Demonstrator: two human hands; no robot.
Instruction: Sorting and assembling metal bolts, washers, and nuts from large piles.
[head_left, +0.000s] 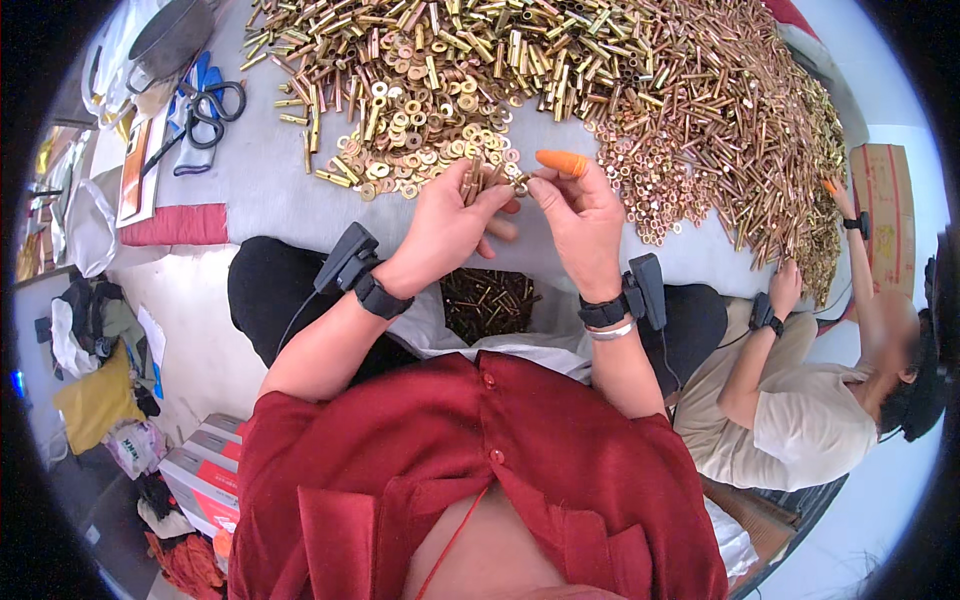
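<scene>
My left hand [447, 222] is closed round several brass-coloured metal sleeves [473, 184], whose ends stick out past the thumb and fingers. Beside it, my right hand [583, 222] wears an orange finger cot [562, 162] on its index finger. Its thumb and a finger close at a small brass-coloured piece [521, 184] between the two hands; whether that is a nut or a washer is too small to tell. Flat washers [410, 135] lie just beyond my left hand. A heap of small nuts [655, 185] lies to the right of my right hand.
A large heap of metal sleeves [690, 80] covers the far table. Below my hands, a white bag [430, 335] holds dark-looking metal pieces [490, 305]. Black-handled scissors [205, 115] lie at left near a pan [170, 40]. A co-worker [815, 400] reaches into the heap at right.
</scene>
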